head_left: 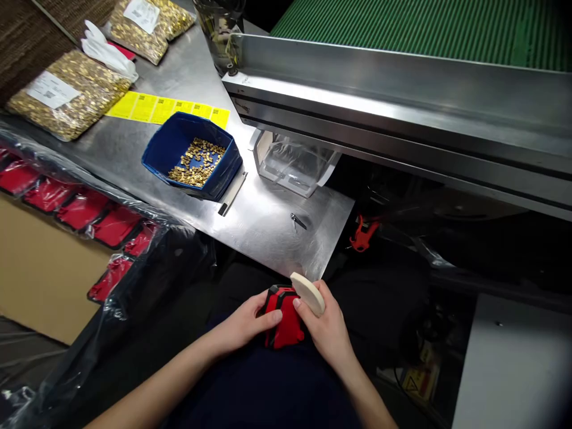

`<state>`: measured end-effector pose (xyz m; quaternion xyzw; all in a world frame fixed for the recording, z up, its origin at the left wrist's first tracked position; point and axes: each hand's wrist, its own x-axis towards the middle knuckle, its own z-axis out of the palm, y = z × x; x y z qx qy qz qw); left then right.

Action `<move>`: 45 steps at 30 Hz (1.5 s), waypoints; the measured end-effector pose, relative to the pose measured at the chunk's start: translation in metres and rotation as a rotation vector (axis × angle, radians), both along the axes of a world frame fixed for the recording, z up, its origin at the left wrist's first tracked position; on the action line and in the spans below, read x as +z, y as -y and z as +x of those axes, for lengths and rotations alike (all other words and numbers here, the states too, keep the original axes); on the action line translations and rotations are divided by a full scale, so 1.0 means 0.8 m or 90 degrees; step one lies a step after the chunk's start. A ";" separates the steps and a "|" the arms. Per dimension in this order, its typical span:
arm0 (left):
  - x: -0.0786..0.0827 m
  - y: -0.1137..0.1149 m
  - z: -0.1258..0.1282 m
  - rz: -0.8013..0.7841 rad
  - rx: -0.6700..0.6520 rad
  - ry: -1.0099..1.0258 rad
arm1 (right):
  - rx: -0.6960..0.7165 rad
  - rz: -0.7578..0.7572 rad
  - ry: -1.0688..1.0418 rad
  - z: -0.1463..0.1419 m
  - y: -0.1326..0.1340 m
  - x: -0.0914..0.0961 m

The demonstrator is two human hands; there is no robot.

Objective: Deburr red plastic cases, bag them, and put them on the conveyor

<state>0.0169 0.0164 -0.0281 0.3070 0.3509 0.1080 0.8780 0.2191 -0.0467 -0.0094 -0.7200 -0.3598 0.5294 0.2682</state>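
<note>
Left hand (254, 322) clamped on red case (290, 329); right hand (329, 326) grips pale disc (308, 294); case between hands; work on case looks underway, amount left unclear; brass bits (194, 173) loose in blue bin (229, 174) beyond left hand

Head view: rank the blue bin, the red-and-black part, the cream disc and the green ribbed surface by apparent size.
1. Green ribbed surface
2. Blue bin
3. Red-and-black part, partly covered by the hands
4. Cream disc, seen aslant
</note>
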 end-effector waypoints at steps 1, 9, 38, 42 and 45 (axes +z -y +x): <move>-0.001 0.002 0.008 -0.012 0.031 0.013 | -0.003 0.001 0.007 0.000 0.001 0.003; 0.012 0.003 0.029 -0.191 0.154 0.101 | 0.054 0.080 -0.093 0.041 -0.008 0.046; 0.062 0.017 0.035 -0.427 0.024 -0.037 | 0.703 0.236 0.142 0.035 0.034 0.115; 0.056 0.021 0.038 -0.410 -0.013 -0.088 | 0.711 0.176 0.149 0.025 0.030 0.111; 0.053 0.021 0.037 -0.423 -0.015 -0.094 | 0.703 0.144 0.147 0.028 0.032 0.112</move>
